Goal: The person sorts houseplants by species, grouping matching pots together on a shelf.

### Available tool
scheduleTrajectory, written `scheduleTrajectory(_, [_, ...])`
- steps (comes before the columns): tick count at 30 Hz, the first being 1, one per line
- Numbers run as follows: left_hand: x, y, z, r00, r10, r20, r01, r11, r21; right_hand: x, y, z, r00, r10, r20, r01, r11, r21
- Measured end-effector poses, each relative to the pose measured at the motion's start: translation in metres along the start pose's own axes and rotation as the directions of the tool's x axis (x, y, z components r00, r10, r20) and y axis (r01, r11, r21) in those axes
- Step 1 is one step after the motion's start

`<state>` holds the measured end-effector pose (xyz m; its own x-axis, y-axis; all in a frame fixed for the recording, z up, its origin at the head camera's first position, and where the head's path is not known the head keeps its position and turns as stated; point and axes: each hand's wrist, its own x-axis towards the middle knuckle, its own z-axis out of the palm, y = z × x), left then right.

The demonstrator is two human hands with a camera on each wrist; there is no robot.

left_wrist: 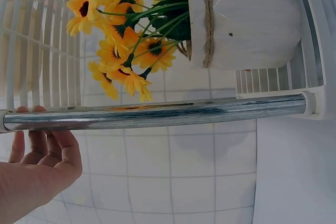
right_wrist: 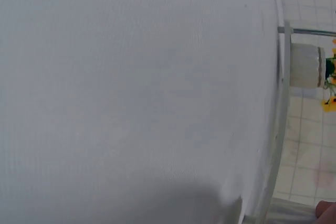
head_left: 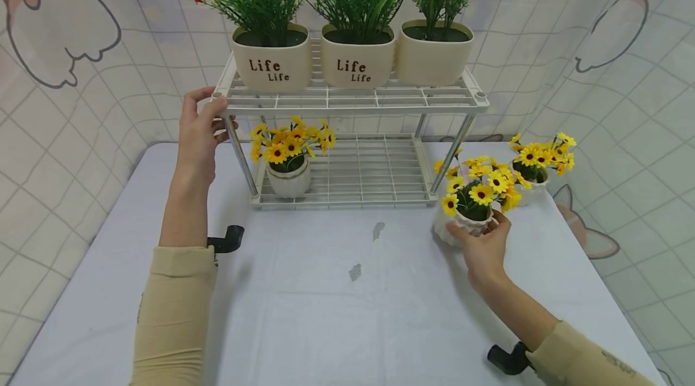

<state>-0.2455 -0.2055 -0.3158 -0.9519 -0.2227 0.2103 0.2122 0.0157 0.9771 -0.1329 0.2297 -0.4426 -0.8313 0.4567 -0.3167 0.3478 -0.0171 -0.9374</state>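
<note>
A two-tier white wire rack [head_left: 347, 110] with silver posts stands on the table. My left hand [head_left: 199, 126] grips its upper left front corner; in the left wrist view the fingers [left_wrist: 67, 148] curl at the top of the metal post [left_wrist: 173, 115]. To the right of the rack, my right hand [head_left: 485, 248] holds a white pot of yellow flowers [head_left: 471, 224], thumb and fingers on either side of the pot, close over the tabletop. Another pot of yellow flowers [head_left: 289, 181] sits on the lower shelf at the left. Only a bit of the right hand [right_wrist: 326, 213] shows in the right wrist view.
Three cream planters [head_left: 271, 63] with red-flowered plants line the top shelf. A further pot of yellow flowers [head_left: 534, 184] stands on the table at the right, behind the held one. A white cloth covers the table [head_left: 326, 313]; a tile-patterned curtain [head_left: 136, 30] hangs behind.
</note>
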Motion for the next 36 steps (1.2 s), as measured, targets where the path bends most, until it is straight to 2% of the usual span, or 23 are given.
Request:
scheduleTrajectory(8, [0.001,0.000,0.000,1.000,-0.002,-0.003,0.002,1.000,0.000,-0.021,0.003,0.016,0.994,-0.049,0.098,0.052,0.998,-0.030])
scheduleTrajectory(18, [0.003,-0.002,0.000,1.000,-0.005,-0.006,0.005,1.000,0.007,-0.037,0.002,0.045,0.969,-0.128,0.213,0.143,0.988,-0.056])
scheduleTrajectory(26, [0.003,-0.004,-0.001,1.000,-0.004,0.000,0.004,1.000,0.007,-0.034,0.000,0.069,0.951,-0.198,0.239,0.205,0.979,-0.005])
scheduleTrajectory(36, [0.002,-0.002,-0.001,1.000,-0.006,0.000,0.006,1.000,0.023,-0.013,-0.002,0.096,0.933,-0.270,0.236,0.277,0.961,0.003])
